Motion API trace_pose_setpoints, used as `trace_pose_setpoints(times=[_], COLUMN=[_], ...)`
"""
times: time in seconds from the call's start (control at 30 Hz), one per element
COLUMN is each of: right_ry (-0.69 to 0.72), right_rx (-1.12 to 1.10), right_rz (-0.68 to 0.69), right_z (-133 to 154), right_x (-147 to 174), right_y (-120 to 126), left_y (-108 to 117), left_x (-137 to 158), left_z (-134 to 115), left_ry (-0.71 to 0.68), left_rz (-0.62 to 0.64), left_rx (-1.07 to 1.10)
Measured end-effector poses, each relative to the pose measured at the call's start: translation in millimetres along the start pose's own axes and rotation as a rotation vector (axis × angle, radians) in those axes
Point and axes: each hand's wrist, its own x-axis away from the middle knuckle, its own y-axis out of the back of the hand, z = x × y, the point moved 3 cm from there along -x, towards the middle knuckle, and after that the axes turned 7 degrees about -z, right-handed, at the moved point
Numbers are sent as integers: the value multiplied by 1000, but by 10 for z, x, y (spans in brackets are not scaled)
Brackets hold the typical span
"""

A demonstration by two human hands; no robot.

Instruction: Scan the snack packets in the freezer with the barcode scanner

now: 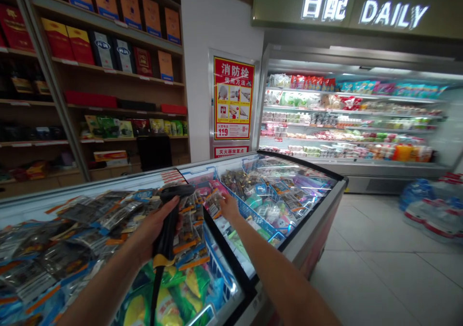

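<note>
My left hand (154,232) grips a black barcode scanner (170,220) by its handle, head pointing forward over a chest freezer (314,239); its cable drops toward me. My right hand (228,205) reaches out onto the freezer, fingers resting at a packet (213,201) near the edge of a blue wire basket (249,212). Whether the fingers close on the packet I cannot tell. Through the glass lid I see packaged frozen goods, with green and yellow bags (181,292) near me.
Wooden shelves (108,70) with boxed goods stand behind the freezer at left. A red fire-hydrant notice (233,98) hangs on the white wall. An open refrigerated case (354,123) under a DAILY sign fills the right. Shrink-wrapped water bottles (434,210) sit on the tiled floor.
</note>
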Motion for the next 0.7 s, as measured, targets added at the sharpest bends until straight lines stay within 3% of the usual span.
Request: trace_pose_setpoints(times=[0.17, 0.33, 0.4, 0.5, 0.7], right_ry=[96, 209, 221, 170, -134], right_rx=[324, 441, 436, 486, 598], right_rz=[31, 7, -55, -217, -566], right_z=[136, 37, -51, -211, -566], right_x=[61, 46, -2, -112, -210], right_y=[-83, 161, 404, 953, 2177], left_y=[-39, -79, -106, -187, -540], left_x=[36, 16, 5, 7, 61], left_z=[-15, 27, 55, 93, 149], left_ry=[28, 43, 53, 59, 96], left_rz=[-20, -46, -35, 5, 91], left_rx=[-20, -31, -40, -50, -8])
